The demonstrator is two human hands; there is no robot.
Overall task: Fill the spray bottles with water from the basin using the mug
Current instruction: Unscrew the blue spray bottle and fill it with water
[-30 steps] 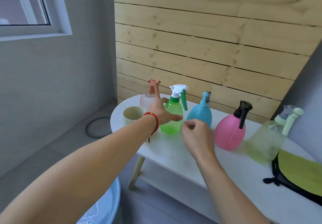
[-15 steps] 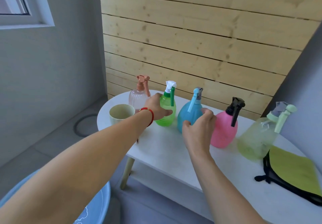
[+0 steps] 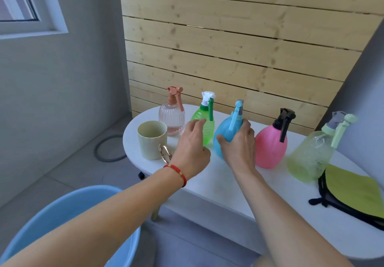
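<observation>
Both forearms are bare, without sleeves. The left wrist carries a thin red cord bracelet (image 3: pixel 178 172) with small gold beads.

Five spray bottles stand on the white table (image 3: pixel 218 185): one clear pink (image 3: pixel 172 119), one green (image 3: pixel 204 128), one blue (image 3: pixel 225 133), one solid pink (image 3: pixel 270 148), one pale yellow-green (image 3: pixel 309 156). One cream mug (image 3: pixel 152 140), one blue basin (image 3: pixel 62 210), one green-and-black bag (image 3: pixel 353 196), two hands.

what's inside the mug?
The mug stands upright near the pink-capped bottle. Only its pale upper inner wall shows; the rim hides the bottom, so any water inside cannot be seen.
</observation>
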